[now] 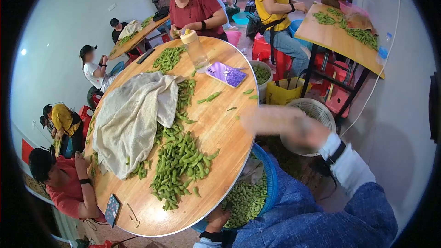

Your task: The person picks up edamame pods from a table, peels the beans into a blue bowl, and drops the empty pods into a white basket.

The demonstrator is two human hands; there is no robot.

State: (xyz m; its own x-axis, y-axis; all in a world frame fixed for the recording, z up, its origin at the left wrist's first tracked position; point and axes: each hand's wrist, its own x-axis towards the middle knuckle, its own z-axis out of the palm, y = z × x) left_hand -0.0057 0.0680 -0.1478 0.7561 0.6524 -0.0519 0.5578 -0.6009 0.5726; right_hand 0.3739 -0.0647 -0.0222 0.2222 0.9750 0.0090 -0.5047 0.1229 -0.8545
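Blue denim (289,211) fills the bottom of my head view, nearest the lens, with a pale cuff (351,160) and a black wristband (336,153) farther along the right arm. The right hand (298,131) reaches from that cuff toward the edge of the round table (220,156), above part of a white slotted basket (324,112). Motion blur smears it, so I can't tell whether its fingers are released or closed on anything.

Low in my view, the left hand (217,218) is at the near side of a blue basket (272,170), partly hidden by the table; a small dark thing shows at its fingers, but I can't make out its grip.

I see the main heap of green pods (177,167) on the wooden tabletop, between the table's near edge and a crumpled beige cloth (133,119). They look plump and slightly curved, bumpy along their lengths, mostly bright green with darker ones mixed in. They lie crisscrossed, with strays at the heap's edges. Shelled green beans (245,204), small and paler, fill the blue basket. Across the table I see a purple-cased phone (226,74) beside a clear bottle (195,51) with a cream lid.
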